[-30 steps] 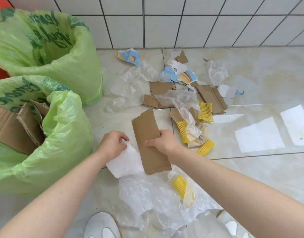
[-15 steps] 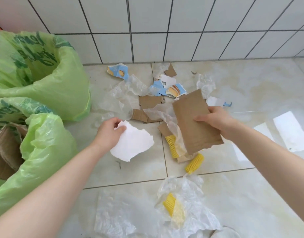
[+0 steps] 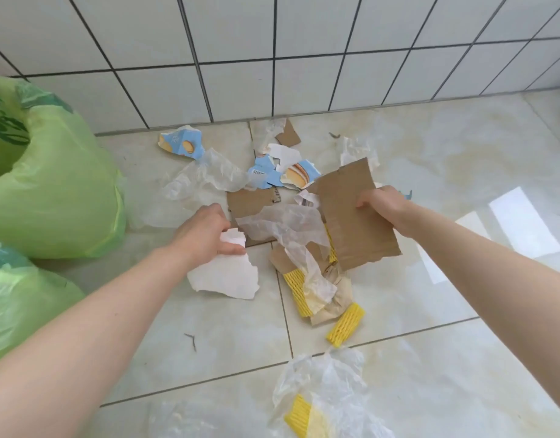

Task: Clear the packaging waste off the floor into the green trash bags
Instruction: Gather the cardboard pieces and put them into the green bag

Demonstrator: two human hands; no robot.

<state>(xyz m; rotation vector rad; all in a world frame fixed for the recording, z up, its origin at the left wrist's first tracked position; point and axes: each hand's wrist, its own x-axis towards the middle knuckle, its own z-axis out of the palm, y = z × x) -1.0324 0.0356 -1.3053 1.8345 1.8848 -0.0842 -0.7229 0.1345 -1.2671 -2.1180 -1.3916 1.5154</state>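
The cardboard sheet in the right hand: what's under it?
Beneath the cardboard sheet, held by the right hand, some yellow foam netting and crumpled clear plastic stick out at its left edge. Whatever lies directly under the sheet is covered.

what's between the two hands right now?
Head view: between the left hand, holding white paper, and the right hand, holding a cardboard sheet, lies crumpled clear plastic film over a flat cardboard piece.
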